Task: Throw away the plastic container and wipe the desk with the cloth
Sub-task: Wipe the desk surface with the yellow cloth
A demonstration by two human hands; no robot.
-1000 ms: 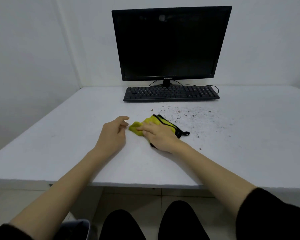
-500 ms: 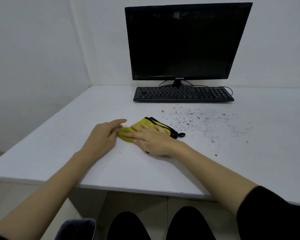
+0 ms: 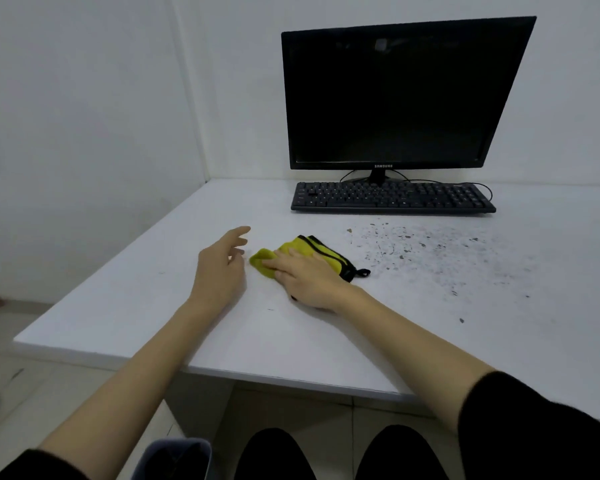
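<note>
the yellow cloth (image 3: 300,247) with a black edge lies bunched on the white desk (image 3: 146,306), a little left of the desk's middle and nearer the front edge than the keyboard; the right hand (image 3: 309,278) lies flat on top of it, palm down, fingers stretched out and pointing left across the fabric, pressing rather than gripping; the yellow end pokes out past the fingertips on the left, and the black edge with a small loop shows on the right; the left hand (image 3: 220,268) is just beside the cloth on its left, not touching it, open with the fingers loosely spread and holding nothing; whether its palm rests on the desk or hangs just above cannot be told; a scatter of dark crumbs (image 3: 430,247) covers the desk to the right of the cloth, between it and the keyboard (image 3: 392,199), with a few stray specks nearer the front edge; the keyboard sits at the back of the desk, right in front of a black monitor (image 3: 395,95) whose screen is dark; a thin cable loops out at the keyboard's right end; below the desk edge, at the bottom of the view, the rim of a grey bin (image 3: 174,455) shows on the floor, left of the person's dark-clothed knees; both forearms are bare, with dark sleeves pushed up.
</note>
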